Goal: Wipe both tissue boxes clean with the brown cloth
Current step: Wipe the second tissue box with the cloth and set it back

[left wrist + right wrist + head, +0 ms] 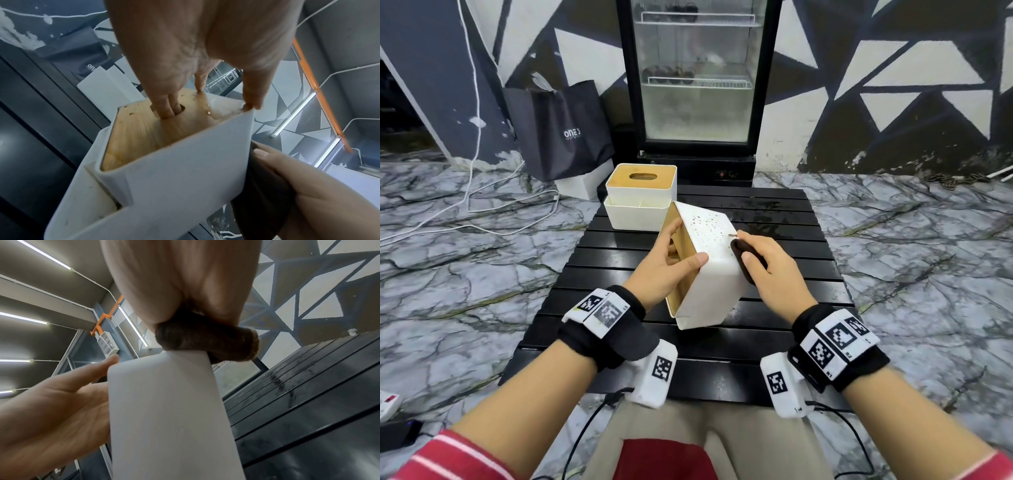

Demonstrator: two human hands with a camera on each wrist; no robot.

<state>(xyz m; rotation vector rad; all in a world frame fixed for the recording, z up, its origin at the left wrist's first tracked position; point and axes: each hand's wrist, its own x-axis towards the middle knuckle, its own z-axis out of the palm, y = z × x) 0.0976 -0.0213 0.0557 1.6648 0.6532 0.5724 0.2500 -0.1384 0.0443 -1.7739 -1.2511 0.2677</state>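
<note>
The job looked to be in its first half. The held tissue box point(705, 270), white with a bamboo lid, was lifted off the black slatted table point(774, 219) and tipped on its side, and the upturned white face carried a scatter of dark specks toward its far end, so that face was not yet clean. The second tissue box point(641, 197) stood upright at the table's far left corner, behind and left of the held box, with no hand on it; I judged it was yet to be wiped, though its faces were too small in view to tell soil from shadow.

The left hand point(671, 260) gripped the held box from the lid side: in the left wrist view two fingers point(168, 107) were hooked into the lid's slot and the thumb curled over the box's upper edge. The right hand point(763, 263) clutched the brown cloth point(739, 255), wadded into a roll under its fingers, and pressed it against the right-hand edge of the held box, at the border of the speckled face.

The held box's long axis ran from near the person's lap away toward the second box, slightly leftward as it receded. Its bamboo lid faced left, into the left palm, and its base faced right.
</note>
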